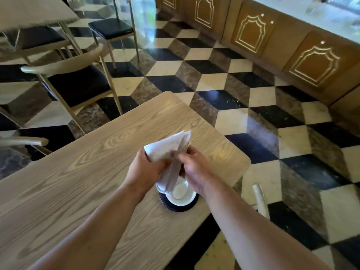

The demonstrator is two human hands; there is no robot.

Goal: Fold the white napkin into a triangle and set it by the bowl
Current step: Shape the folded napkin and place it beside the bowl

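Both hands, left (145, 168) and right (191, 165), clamp the folded napkin (165, 147) above the bowl (183, 193).

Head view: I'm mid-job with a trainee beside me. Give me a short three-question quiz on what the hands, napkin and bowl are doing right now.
1. True or false: the white napkin lies flat on the table.
2. Which hands grip the napkin? A) left only B) right only C) both
3. Fill in: the white bowl sits on a dark ____ near the table's edge.

Key:
1. False. It is held up in the air, above the bowl.
2. C. The left hand holds its left side and the right hand pinches the right side.
3. Saucer; it shows as a dark round rim under the bowl.
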